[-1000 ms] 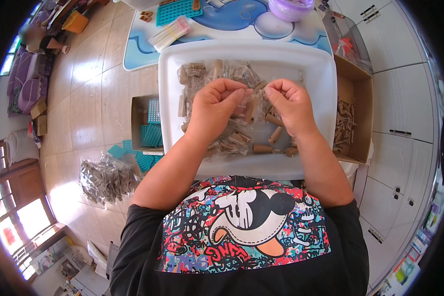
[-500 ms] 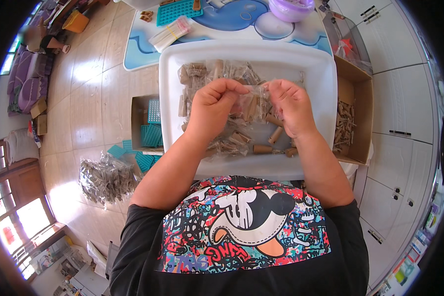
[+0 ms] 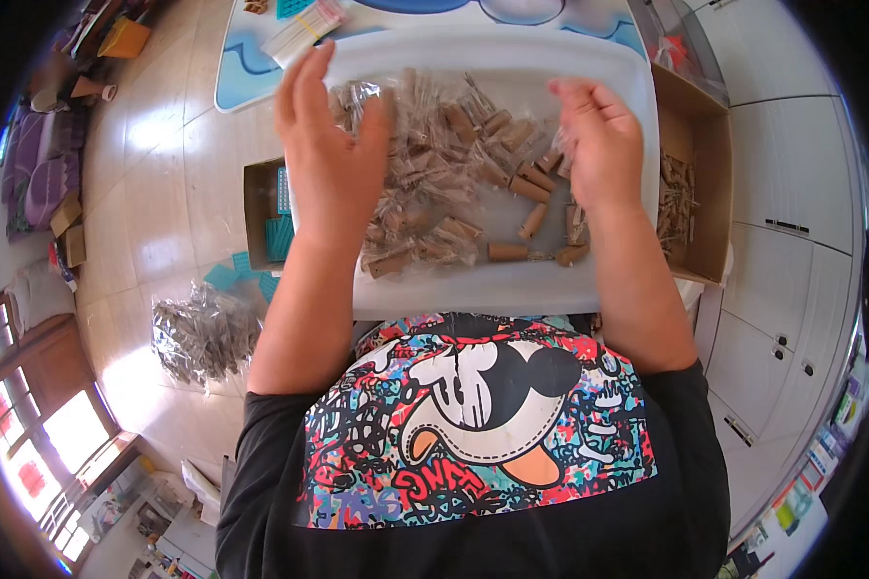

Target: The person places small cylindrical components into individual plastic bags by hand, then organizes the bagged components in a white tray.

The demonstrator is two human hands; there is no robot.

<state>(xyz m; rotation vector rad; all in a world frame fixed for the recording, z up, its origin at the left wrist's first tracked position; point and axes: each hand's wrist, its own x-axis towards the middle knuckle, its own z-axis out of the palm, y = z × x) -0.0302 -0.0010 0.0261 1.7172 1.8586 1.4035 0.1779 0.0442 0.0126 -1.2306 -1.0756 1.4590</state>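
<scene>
White tub rim (image 3: pixel 473 41) apparently lies beneath left hand (image 3: pixel 334 159).

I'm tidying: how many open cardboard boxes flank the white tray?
2: the left box, holding teal pieces, and the right box, holding brown pieces. More may be hidden.

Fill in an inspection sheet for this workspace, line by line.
Surface: white tub in front of the person; a blue-and-white table shows beyond it.
Job's things: bagged brown pieces heaped mainly left of the tub's middle; loose brown pieces toward its right.
Clutter: clear-wrapped pile and teal grids on the floor to the left; a cardboard box on either side of the tub.
Hands: left hand open over the tub's left part; right hand with fingers bent at its right, grip unclear.
Cables: nothing seen.
Surroundings: tiled floor left, white cabinets right.
</scene>
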